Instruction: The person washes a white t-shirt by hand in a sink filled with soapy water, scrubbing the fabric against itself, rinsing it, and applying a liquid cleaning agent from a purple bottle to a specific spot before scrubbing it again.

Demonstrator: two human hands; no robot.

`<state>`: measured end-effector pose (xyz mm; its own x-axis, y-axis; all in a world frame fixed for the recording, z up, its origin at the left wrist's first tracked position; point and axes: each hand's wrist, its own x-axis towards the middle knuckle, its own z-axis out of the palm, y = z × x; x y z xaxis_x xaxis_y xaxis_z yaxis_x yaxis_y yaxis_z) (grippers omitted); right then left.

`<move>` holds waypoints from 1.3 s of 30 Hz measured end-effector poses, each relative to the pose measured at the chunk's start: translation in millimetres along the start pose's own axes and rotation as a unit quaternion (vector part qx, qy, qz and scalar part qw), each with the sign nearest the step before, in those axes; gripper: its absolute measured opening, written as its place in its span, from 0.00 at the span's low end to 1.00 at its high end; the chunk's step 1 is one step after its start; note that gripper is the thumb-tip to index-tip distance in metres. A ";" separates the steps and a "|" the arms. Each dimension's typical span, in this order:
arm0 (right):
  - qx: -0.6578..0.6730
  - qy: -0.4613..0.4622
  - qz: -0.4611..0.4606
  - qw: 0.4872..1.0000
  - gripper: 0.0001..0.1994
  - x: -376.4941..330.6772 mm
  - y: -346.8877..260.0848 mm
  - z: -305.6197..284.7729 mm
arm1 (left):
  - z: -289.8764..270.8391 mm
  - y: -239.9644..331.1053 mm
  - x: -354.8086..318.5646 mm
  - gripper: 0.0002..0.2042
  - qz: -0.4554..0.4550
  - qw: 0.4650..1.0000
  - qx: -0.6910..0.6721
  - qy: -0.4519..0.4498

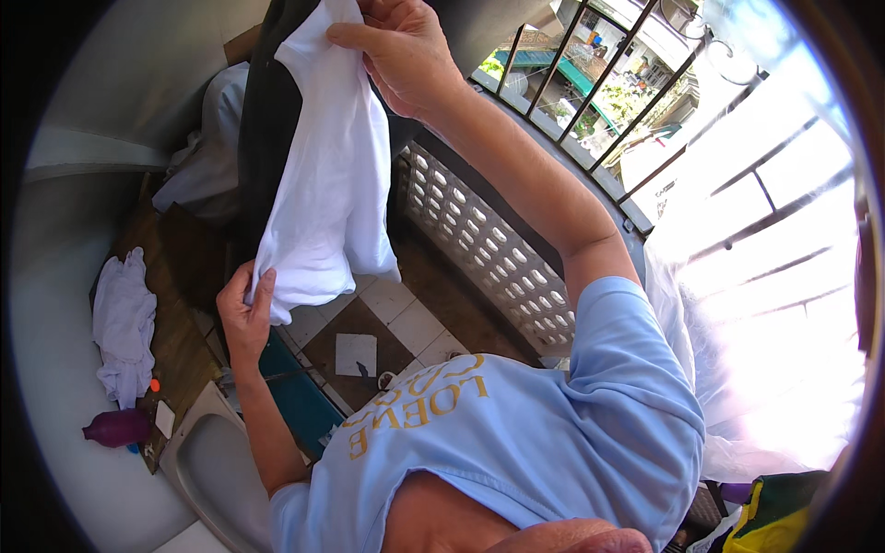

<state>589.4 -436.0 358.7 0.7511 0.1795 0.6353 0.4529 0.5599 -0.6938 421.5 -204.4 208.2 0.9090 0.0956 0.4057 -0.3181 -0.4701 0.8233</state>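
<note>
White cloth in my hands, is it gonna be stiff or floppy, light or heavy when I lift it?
The white cloth is probably floppy: it hangs in soft folds between your right hand and left hand. It's likely light for its size, since the right hand just pinches its upper part.

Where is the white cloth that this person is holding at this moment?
In the head view, the white cloth is at the upper left of centre, between the right hand at its top and the left hand at its lower left edge.
</note>
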 end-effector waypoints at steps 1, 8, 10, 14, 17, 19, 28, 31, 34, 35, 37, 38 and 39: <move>-0.004 0.007 0.001 1.000 0.16 -1.8 7.8 -17.2 | -17.3 3.4 7.3 0.10 0.018 1.000 0.022 -0.003; -0.136 0.023 -0.038 0.990 0.14 -39.0 11.5 -47.6 | -76.5 33.3 22.7 0.08 0.083 0.977 0.178 0.082; -0.189 0.123 -0.127 0.966 0.13 -70.2 25.2 -51.2 | -45.7 18.1 17.1 0.06 0.083 0.968 0.131 0.199; -0.322 -0.148 0.131 0.926 0.13 -135.9 116.2 -99.5 | 4.8 -63.6 -1.5 0.06 -0.025 0.961 0.238 -0.140; -0.258 -0.054 0.232 0.936 0.10 -115.5 81.4 -99.3 | -34.6 -24.9 -10.9 0.06 -0.036 0.978 0.205 -0.019; -0.227 -0.005 0.183 0.957 0.10 -100.6 52.6 -90.7 | -46.1 9.8 2.3 0.06 0.020 0.976 0.217 0.028; -0.226 -0.059 0.209 0.950 0.09 -126.3 133.8 -89.0 | -30.1 -53.2 -42.5 0.09 -0.037 0.976 0.212 0.021; -0.143 -0.047 0.214 0.965 0.10 -108.4 132.4 -88.6 | -53.6 -26.7 -42.6 0.09 -0.037 0.989 0.143 0.009; -0.193 -0.037 0.200 0.960 0.09 -103.6 122.1 -76.6 | -56.1 -12.1 -35.4 0.09 -0.061 0.990 0.121 0.023; -0.175 -0.035 0.195 0.964 0.09 -105.8 112.2 -73.8 | -53.6 -3.8 -33.2 0.08 -0.038 0.987 0.153 0.042; -0.114 -0.022 0.184 0.976 0.09 -111.1 103.5 -58.8 | -56.7 14.4 -40.2 0.07 0.020 0.980 0.176 0.086; -0.118 -0.023 0.173 0.977 0.10 -117.3 108.6 -52.7 | -59.9 9.0 -51.5 0.06 0.030 0.977 0.172 0.124; -0.102 -0.020 0.168 0.980 0.09 -124.2 117.9 -49.4 | -58.7 7.3 -61.3 0.06 0.000 0.979 0.147 0.139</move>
<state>573.2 -432.2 181.3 0.8562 0.3604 0.3703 0.2736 0.2918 -0.9165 347.6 -162.2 212.7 0.7880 0.3118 0.5309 -0.1894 -0.6977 0.6909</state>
